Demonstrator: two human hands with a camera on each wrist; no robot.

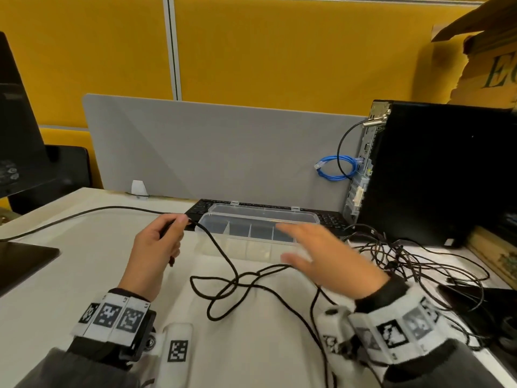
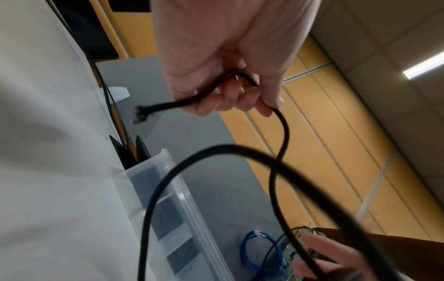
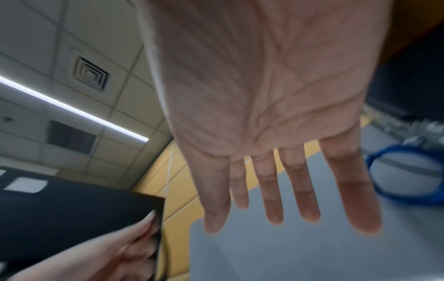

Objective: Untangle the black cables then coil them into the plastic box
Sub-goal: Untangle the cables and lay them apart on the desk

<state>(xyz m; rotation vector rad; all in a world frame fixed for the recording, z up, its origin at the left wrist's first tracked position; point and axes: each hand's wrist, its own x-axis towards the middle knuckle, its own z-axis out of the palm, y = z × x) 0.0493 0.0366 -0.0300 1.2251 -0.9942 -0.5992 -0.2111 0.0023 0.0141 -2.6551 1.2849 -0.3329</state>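
Observation:
My left hand point(image 1: 161, 242) grips a thick black cable point(image 1: 223, 259) near its plug end; in the left wrist view the cable point(image 2: 283, 133) bends through the curled fingers point(image 2: 230, 98) and its plug point(image 2: 141, 114) sticks out. The cable loops loosely over the white cloth in front of me. My right hand point(image 1: 316, 247) hovers flat with straight spread fingers point(image 3: 269, 190), holding nothing, just in front of the clear plastic box point(image 1: 260, 219). The box stands open with several dividers, resting partly on a keyboard. A tangle of thin black cables point(image 1: 405, 261) lies to the right.
A black computer tower point(image 1: 436, 175) stands at the right with a blue network cable point(image 1: 335, 169) beside it. A grey divider panel point(image 1: 212, 149) runs behind the keyboard point(image 1: 201, 208). A monitor point(image 1: 16, 130) stands at the left. A cardboard box point(image 1: 489, 51) sits at the upper right.

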